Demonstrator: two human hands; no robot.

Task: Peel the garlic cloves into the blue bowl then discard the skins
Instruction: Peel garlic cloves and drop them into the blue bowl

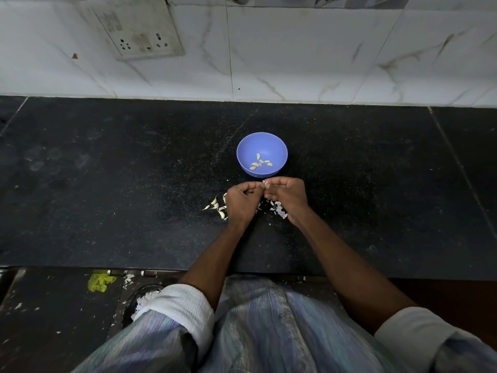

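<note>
Both hands, left hand (241,201) and right hand (287,196), pinch one garlic clove (265,184) between curled fingers just short of the blue bowl (262,154), which lies straight ahead; clove axis unclear.

Your two forearms reach forward and converge, sleeves rolled back near the elbows. Your left hand (240,199) and right hand (289,193) meet knuckle to knuckle in front of you, both with fingers (271,195) curled inward. Their thumbs and fingertips pinch together at the far edge, where a small pale piece shows between them.
</note>
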